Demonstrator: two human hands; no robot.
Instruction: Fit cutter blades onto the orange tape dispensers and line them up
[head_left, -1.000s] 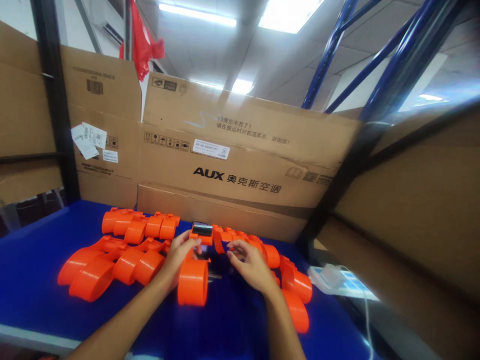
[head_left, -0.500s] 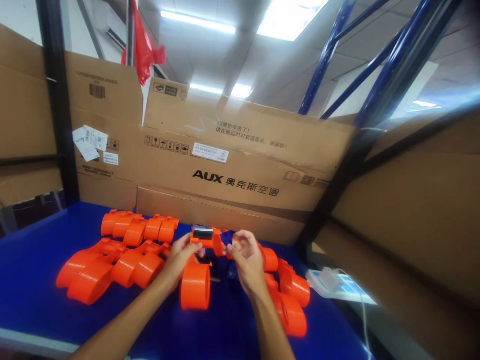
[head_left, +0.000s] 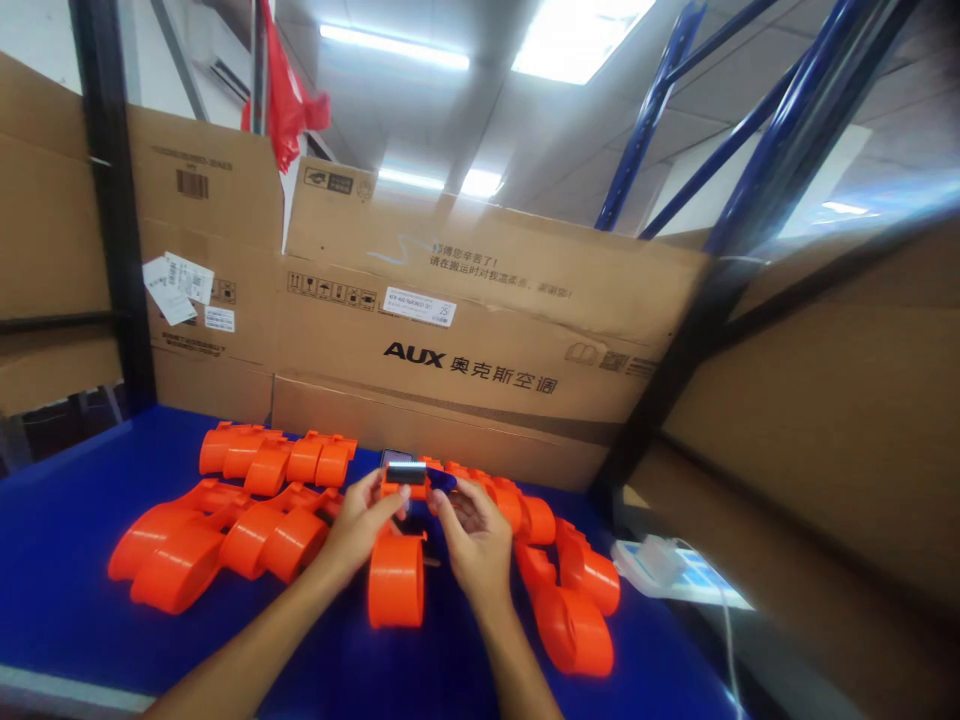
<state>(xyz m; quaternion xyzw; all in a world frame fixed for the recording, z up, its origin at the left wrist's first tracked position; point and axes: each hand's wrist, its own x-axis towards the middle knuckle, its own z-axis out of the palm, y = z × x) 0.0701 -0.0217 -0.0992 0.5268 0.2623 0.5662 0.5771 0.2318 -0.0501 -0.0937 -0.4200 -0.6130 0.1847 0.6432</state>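
Both hands work on one orange tape dispenser point(head_left: 396, 575) that stands on the blue table point(head_left: 60, 520) in front of me. My left hand point(head_left: 360, 525) grips its upper end, where a dark roller point(head_left: 406, 470) sits. My right hand point(head_left: 469, 530) is closed beside that end, pinching a small dark blue piece point(head_left: 441, 481) against the dispenser top. The dispenser's round orange drum faces me below the hands.
Several more orange tape dispensers lie in groups to the left point(head_left: 225, 510) and to the right point(head_left: 562, 590). Large cardboard boxes point(head_left: 480, 340) wall the back and right. A white power strip point(head_left: 660, 565) lies at the right edge. Blue rack posts point(head_left: 757, 150) rise behind.
My right hand moved from the table by the right-hand pile up to the dispenser top, then closed in against the left hand. The left hand kept its hold.
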